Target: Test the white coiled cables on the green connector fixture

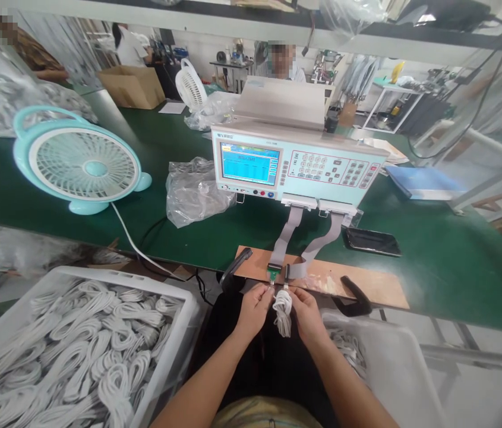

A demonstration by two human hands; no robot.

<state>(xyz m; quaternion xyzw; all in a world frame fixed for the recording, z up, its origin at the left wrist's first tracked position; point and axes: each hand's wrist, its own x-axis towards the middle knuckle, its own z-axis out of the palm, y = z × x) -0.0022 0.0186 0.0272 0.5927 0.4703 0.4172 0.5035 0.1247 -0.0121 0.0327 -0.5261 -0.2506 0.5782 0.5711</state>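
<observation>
Left hand (254,304), fingertips closed, pinches a plug (272,286) at the green board (273,275); right hand (308,308) pinches another (white cable bundle (283,312) between).

Bottom centre, the left-hand grip (256,302) and right-hand grip (305,304) pinch a coiled white cable (283,314) right up at two grey ribbon cables (285,238). Those run to a boxy tester (337,172), blue screen lit, upper middle on a green surface (447,273). Mint fan (94,169) sits upper left, and a crate (119,274) stuffed with pale coils (72,345) hogs the lower left.
</observation>
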